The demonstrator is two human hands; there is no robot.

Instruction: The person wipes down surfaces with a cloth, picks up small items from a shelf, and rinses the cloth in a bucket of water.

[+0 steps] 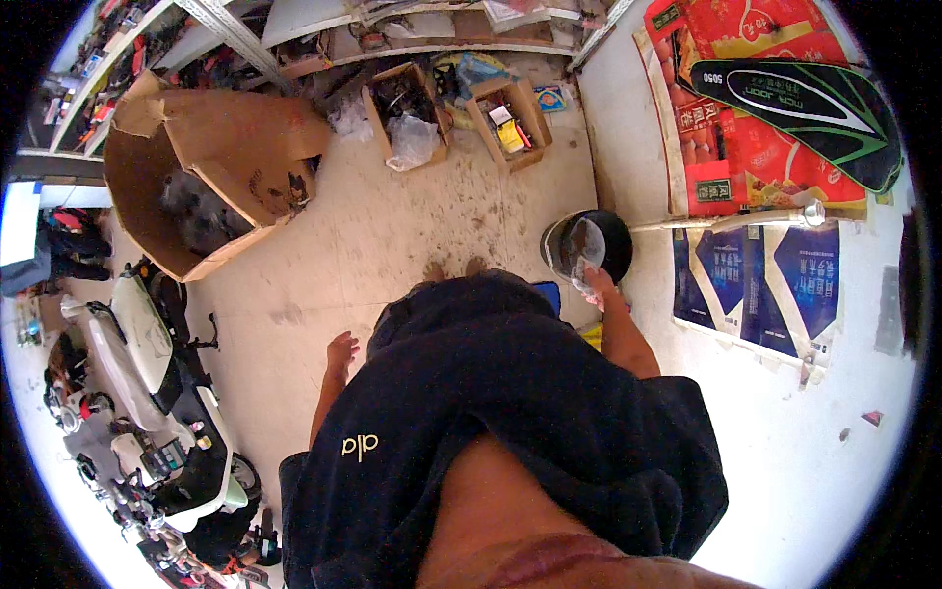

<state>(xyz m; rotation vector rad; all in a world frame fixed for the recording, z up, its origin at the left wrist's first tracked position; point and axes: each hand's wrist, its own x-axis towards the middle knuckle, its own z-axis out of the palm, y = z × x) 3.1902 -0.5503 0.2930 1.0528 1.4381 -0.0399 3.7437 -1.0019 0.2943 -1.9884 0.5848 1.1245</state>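
Observation:
At the right, my right hand [603,287] is at the near rim of a black bucket [617,247] by the wall. Its fingers are closed on a whitish translucent piece [583,274], which looks like thin plastic. A pale translucent patch [587,239] shows inside the bucket; whether it belongs to the same piece I cannot tell. My left hand [343,353] hangs beside my body over the floor, holding nothing, with its fingers loosely bent and apart.
A large torn cardboard box [235,147] lies open at the left, beside a parked scooter [147,331]. Two smaller cartons, one with a plastic bag [413,140] and one with a yellow pack [513,136], stand before shelving [419,48]. A dark racket cover [802,110] hangs on the right wall.

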